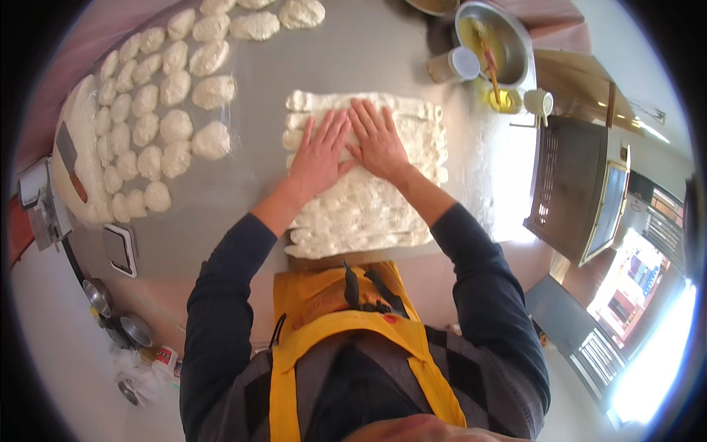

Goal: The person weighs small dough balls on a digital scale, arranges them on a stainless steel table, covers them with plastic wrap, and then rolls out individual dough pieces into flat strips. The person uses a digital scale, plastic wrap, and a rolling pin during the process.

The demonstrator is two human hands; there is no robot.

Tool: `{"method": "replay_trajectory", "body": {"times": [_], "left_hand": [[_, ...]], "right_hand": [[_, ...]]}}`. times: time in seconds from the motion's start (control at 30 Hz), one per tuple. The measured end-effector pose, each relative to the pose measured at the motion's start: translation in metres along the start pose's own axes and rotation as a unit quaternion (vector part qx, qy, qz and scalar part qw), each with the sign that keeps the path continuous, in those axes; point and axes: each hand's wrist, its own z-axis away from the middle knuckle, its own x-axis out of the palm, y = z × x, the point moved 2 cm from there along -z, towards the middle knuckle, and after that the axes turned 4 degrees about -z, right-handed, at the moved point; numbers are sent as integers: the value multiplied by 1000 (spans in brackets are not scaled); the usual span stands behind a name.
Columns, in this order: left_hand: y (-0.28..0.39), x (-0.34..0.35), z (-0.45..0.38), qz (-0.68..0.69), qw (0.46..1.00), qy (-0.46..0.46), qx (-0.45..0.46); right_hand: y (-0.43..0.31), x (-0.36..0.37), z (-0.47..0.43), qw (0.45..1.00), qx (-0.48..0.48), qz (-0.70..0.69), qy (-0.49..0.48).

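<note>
Several long strips of pale dough (pixel 364 221) lie side by side before me on a metal worktop (pixel 265 72), forming a rough rectangle. Both my palms face down on the upper part of this dough. My left hand (pixel 322 152) has its fingers pointing away from me and its thumb out to the right. Close beside it, my right hand (pixel 379 138) leans slightly left, the fingertips of both hands nearly meeting. Neither hand grips anything. Dimples mark the dough nearer to me, and the strip ends stick out unevenly at both sides.
Several dough pieces (pixel 175 84) stand in rows at left, beside a large dough mass (pixel 91 166) with a dough scraper (pixel 67 149) on it. A scale (pixel 120 250) sits at the near left edge. Far right are a metal bowl (pixel 516 33) of yellow liquid, a brush (pixel 490 66) and a shaker (pixel 455 64).
</note>
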Motion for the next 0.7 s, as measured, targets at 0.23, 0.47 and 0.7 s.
{"method": "replay_trajectory", "body": {"times": [0.23, 0.47, 0.7], "left_hand": [[-9, -5, -8, 16, 1000, 17, 5], [-26, -32, 13, 115, 981, 138, -74], [-30, -47, 55, 240, 963, 115, -32]], "right_hand": [[-6, -18, -18, 999, 41, -13, 3], [37, -52, -212, 980, -62, -132, -132], [30, -30, -286, 977, 39, 20, 207]]}}
